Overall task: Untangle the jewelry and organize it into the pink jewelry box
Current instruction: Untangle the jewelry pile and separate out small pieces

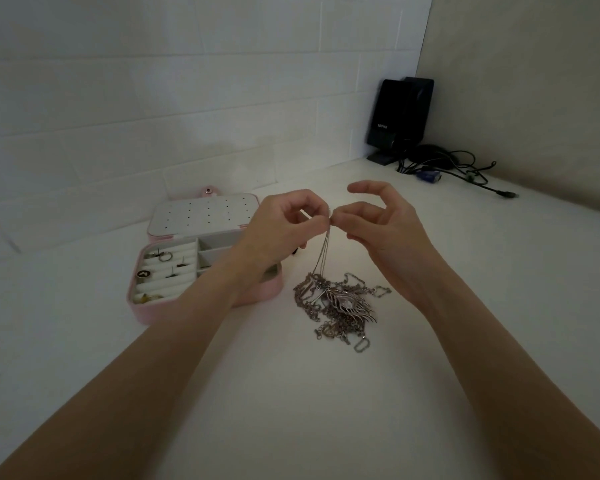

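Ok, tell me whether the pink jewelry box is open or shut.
Open. The pink jewelry box has its lid folded back, and rings show in its tray.

White painted brick-pattern wall (187, 81) behind, plain beige side wall (534, 81) at right, smooth white tabletop (291, 410), dim light, black upright speaker (400, 116) in the corner, tangled black cables (458, 164) beside it

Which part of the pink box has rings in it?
The left section of the open pink jewelry box, with the white padded rolls, holds rings. The square compartments beside it look empty.
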